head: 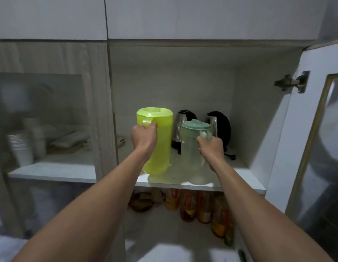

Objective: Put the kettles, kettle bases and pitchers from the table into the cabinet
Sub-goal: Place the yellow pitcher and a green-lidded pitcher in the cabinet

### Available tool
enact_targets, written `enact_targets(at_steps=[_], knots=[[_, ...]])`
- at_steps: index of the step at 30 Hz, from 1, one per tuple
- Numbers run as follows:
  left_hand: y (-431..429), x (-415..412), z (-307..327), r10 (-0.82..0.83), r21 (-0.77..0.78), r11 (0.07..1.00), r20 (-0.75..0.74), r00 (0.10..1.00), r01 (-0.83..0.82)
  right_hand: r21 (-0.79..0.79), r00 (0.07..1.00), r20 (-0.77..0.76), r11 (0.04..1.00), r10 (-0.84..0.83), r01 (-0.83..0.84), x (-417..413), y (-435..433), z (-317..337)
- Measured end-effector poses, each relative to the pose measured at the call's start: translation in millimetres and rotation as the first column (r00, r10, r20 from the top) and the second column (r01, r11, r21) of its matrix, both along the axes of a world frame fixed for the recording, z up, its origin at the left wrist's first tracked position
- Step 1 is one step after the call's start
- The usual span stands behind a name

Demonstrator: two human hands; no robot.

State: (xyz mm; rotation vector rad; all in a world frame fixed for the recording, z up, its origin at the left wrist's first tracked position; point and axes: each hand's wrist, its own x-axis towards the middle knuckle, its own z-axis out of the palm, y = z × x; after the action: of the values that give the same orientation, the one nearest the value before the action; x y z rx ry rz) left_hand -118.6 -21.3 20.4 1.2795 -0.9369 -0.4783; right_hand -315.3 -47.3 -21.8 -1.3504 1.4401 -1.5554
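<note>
My left hand [144, 138] grips the handle of a tall lime-green pitcher [160, 146] that stands near the front of the open cabinet shelf [174, 181]. My right hand [211, 148] grips the handle of a smaller clear pitcher with a pale green lid [192, 140], just right of the lime one. Behind them, at the back of the shelf, stand two steel-and-black kettles [181, 123] [221, 127]. A black plug [233, 156] lies on the shelf at the right.
The cabinet door [315, 129] hangs open at the right with its hinge [291, 83] showing. Bottles [204, 207] stand on the shelf below. The left compartment behind a glass door [41, 118] holds stacked cups and flat items.
</note>
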Motion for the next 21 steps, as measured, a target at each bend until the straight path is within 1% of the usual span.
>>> enact_targets(at_steps=[3, 11, 13, 15, 17, 21], knots=[[-36, 1, -6, 0.037, 0.017, 0.999, -0.003, 0.999, -0.037, -0.008, 1.000, 0.000, 1.000, 0.020, -0.020, 4, -42, -7], [-124, 11, -15, 0.199, 0.075, 0.977, 0.012, 0.980, -0.199, 0.019, 0.996, -0.034, 0.996, 0.088, -0.088, 30, -153, -20], [-140, 16, -16, 0.226, 0.089, 0.970, 0.002, 0.974, -0.225, 0.009, 0.988, -0.098, 0.993, 0.122, -0.122, 39, -175, -23], [-153, 22, -19, 0.247, 0.109, 0.964, -0.033, 0.968, -0.242, -0.020, 0.968, -0.200, 0.987, 0.152, -0.160, 50, -197, -26], [-168, 28, -25, 0.261, 0.141, 0.957, -0.030, 0.965, -0.254, -0.004, 0.946, -0.287, 0.988, 0.149, -0.157, 60, -218, -29], [-194, 40, -34, 0.304, 0.159, 0.940, 0.014, 0.953, -0.302, 0.008, 0.940, -0.291, 0.983, 0.179, -0.184, 77, -250, -44]])
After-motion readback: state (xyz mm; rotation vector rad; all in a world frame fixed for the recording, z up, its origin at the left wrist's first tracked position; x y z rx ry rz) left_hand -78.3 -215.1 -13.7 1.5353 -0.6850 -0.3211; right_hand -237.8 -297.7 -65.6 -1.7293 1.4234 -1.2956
